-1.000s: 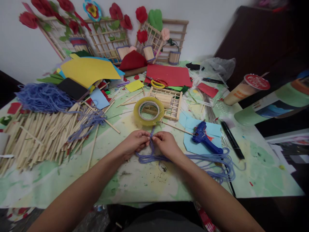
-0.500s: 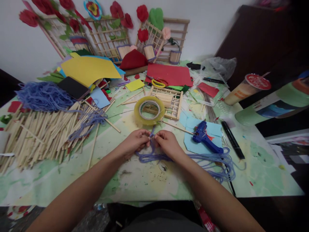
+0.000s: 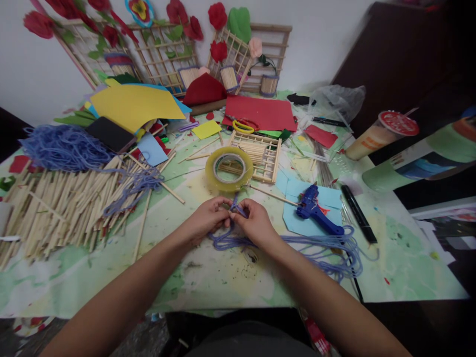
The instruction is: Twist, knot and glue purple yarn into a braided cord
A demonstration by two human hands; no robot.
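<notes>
My left hand [image 3: 211, 218] and my right hand [image 3: 256, 222] meet over the middle of the table, both with fingertips pinched on purple yarn [image 3: 234, 202]. A small loop of it stands up between the fingers; the exact crossing of the strands is partly hidden. The rest of the strand trails under my right wrist to a loose bundle of yarn [image 3: 334, 255] at the right. Just beyond my hands a roll of clear yellowish tape [image 3: 211, 173] lies tilted against a small stick lattice [image 3: 273, 158].
At the left lie a heap of wooden sticks [image 3: 70, 213] and a tangle of purple yarn [image 3: 67, 148]. To the right are a blue glue gun [image 3: 316, 210] on light blue paper, a black marker [image 3: 357, 213], a sealed cup [image 3: 383, 134] and a large bottle [image 3: 427, 158].
My right hand has shifted slightly left, closer to my left fingers, and a yarn loop now shows by its fingertips. The left hand keeps its pinch.
</notes>
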